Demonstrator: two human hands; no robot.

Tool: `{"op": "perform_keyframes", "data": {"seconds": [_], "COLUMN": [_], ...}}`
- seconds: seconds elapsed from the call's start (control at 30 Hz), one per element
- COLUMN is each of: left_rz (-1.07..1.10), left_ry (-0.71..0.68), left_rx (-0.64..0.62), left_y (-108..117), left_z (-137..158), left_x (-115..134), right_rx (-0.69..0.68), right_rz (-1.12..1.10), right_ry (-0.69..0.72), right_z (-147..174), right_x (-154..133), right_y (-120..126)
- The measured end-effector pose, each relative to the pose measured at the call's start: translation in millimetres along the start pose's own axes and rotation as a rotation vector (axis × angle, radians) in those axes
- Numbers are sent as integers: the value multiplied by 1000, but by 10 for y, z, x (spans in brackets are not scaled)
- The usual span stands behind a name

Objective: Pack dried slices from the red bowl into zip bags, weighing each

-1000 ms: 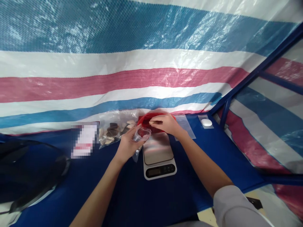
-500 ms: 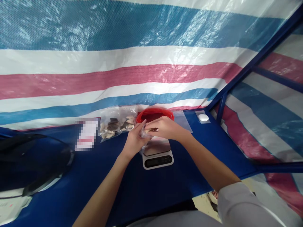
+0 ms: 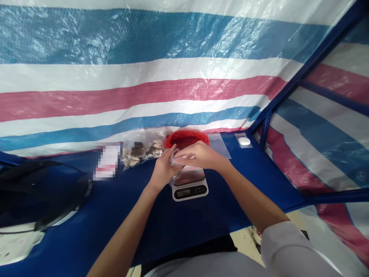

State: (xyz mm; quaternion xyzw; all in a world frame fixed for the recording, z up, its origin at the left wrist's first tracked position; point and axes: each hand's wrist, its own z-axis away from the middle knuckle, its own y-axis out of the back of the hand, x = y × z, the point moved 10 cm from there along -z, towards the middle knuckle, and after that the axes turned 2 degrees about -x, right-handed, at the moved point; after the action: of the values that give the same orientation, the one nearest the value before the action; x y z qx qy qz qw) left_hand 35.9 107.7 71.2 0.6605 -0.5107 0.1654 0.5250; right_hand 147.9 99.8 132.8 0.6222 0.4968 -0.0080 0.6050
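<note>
My left hand (image 3: 163, 167) is closed around a small clear plastic bag (image 3: 175, 158), held above the plate of a white digital scale (image 3: 190, 191). The fingers of my right hand (image 3: 201, 154) are pinched together at the bag's mouth; what they hold, if anything, is hidden. Just behind both hands stands a red plastic bag (image 3: 187, 135) with its mouth wide. To the left lies a larger clear bag (image 3: 141, 152) with several pale and dark dried-looking pieces in it.
A flat clear bag (image 3: 220, 146) lies right of the red one, and a white oval object (image 3: 244, 141) sits farther right. At left are a blurred-out packet (image 3: 108, 161), black cabled gear (image 3: 57, 196) and a white power strip (image 3: 17, 242). Striped sheeting (image 3: 144, 92) walls the back.
The brown piece seen at my right fingertips no longer shows. My right fingers have moved slightly toward the bag's mouth. My view has shifted a little; the left hand keeps its hold.
</note>
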Motion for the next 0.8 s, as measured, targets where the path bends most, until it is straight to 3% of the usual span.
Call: {"op": "perform_keyframes", "data": {"seconds": [0.17,0.37,0.53,0.8], "left_rz": [-43,-180,-311,-336], "left_ry": [-45,-38,-141,-150], "left_rx": [-58,-87,-35,-43], "left_y": [-185,-378,-380,-342], "left_z": [-2,206,446,522], "left_x": [103,96,114,80], "right_rx": [39,206,326,315], "right_rz": [-73,-288,-431,-475], "right_ry": [-2,-143,-299,-342], "right_z": [169,552,882,993], "right_x": [163,741,1152,1308], "right_y": [-46,-51,-89,-151]}}
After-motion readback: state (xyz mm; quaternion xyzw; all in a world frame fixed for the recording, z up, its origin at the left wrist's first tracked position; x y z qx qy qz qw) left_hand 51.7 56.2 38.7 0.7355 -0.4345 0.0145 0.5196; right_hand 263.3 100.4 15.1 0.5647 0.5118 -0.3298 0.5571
